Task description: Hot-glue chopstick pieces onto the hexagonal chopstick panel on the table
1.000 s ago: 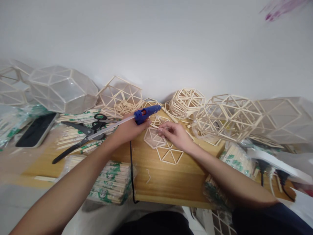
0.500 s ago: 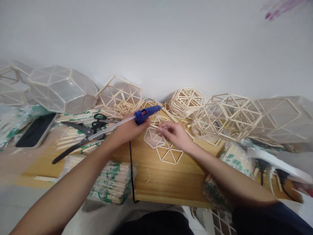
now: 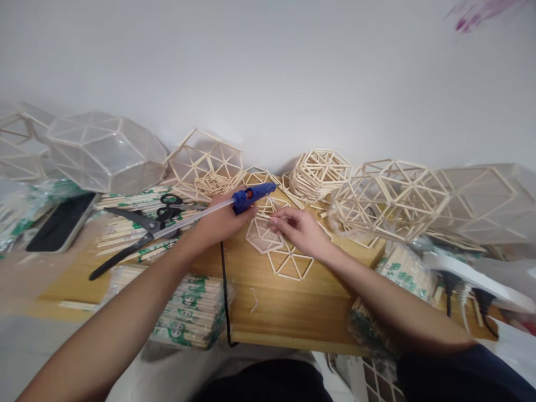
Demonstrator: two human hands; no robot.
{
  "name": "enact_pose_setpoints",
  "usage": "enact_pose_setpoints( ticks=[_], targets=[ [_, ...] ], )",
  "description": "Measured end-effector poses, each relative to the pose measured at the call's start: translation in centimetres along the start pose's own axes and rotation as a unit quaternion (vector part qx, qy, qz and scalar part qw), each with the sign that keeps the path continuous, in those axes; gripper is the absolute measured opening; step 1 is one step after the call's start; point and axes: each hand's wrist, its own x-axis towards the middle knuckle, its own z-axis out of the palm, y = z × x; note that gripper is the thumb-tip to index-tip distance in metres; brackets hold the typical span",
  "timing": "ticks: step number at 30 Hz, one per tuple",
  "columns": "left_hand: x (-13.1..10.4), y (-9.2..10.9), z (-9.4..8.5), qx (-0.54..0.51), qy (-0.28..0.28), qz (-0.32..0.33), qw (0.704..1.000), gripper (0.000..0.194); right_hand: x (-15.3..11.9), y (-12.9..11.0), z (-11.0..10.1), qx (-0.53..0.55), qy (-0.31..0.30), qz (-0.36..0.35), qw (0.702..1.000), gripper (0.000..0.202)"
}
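Blue glue gun sits gripped in your left hand, nozzle aimed ahead; your right hand fingers pinch the stick hexagon flat on the worktop

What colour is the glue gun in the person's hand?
The glue gun is blue with a small orange part, held in the left hand; the head view shows it.

Black scissors on wrapped stick packs — left; phone beyond; stick domes along white wall — power strip right.
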Motion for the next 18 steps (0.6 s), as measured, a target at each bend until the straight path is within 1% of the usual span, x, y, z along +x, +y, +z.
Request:
enact_pose_setpoints(
  ticks=[5, 11, 18],
  targets=[
    [-0.03, -0.16, 0.01, 0.007, -0.009, -0.001, 1.0, 0.027, -0.07, -0.17, 0.08, -0.003, 0.001, 0.004, 1.0, 0.028],
    [-0.02, -0.43, 0.24, 0.01, 0.003, -0.002, 1.0, 0.028, -0.11, -0.28, -0.03, 0.007, 0.0, 0.013, 1.0, 0.029],
    [-0.05, -0.16, 0.07, 0.017, 0.005, -0.004, 1.0, 0.031, -0.12, -0.26, -0.11, 0.003, -0.001, 0.01, 1.0, 0.029]
  ],
)
